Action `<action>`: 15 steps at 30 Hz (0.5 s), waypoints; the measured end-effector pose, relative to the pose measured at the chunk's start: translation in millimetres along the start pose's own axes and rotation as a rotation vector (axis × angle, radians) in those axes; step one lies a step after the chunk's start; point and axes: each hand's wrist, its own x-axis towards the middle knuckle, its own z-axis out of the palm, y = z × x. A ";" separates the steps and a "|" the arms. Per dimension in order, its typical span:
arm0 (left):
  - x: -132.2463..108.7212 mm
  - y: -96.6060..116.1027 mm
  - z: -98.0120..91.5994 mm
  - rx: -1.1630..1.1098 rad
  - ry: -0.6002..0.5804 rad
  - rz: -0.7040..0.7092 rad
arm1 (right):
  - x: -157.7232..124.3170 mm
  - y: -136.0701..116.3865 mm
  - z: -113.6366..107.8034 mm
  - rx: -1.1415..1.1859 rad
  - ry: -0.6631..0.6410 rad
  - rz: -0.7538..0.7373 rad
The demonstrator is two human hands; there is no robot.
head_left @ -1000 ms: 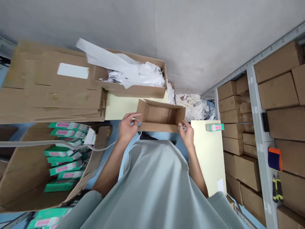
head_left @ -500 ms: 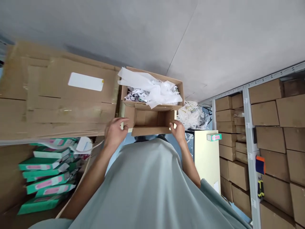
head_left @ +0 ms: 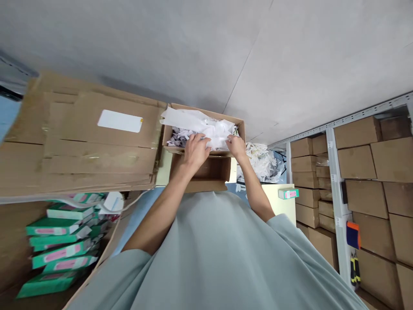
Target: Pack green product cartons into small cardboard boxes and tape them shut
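Both hands are in at the paper-filled box [head_left: 241, 129] at the back of the counter [head_left: 164, 168]! The left hand [head_left: 197, 148] reaches over the front edge onto the white paper [head_left: 219, 131], fingers slightly parted; whether they grip a sheet, I can't tell. Across from it, the right hand [head_left: 237, 145] is at the paper's right side, fingers curled and narrow, and again a firm hold can't be made out. The paper lies heaped in that box, one long strip stretching to the left rim. Just in front, under the forearms, sits an open brown box [head_left: 209, 185]. Flattened cardboard [head_left: 97, 163] is piled to the left, green cartons [head_left: 61, 258] below it, and loose paper scraps [head_left: 260, 163] spread to the right!
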 end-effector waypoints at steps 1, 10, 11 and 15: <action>-0.7 -0.6 0.6 0.000 0.011 0.002 | -1.5 0.9 -0.5 0.007 0.023 -0.017; -17.9 10.5 -31.7 -0.153 0.224 -0.061 | -33.9 6.5 -17.6 0.193 0.178 -0.115; -19.5 11.8 -37.0 -0.182 0.241 -0.087 | -35.1 7.1 -17.5 0.216 0.185 -0.118; -31.4 16.1 -55.7 -0.357 0.306 -0.234 | -37.6 7.7 -11.8 0.287 0.172 -0.108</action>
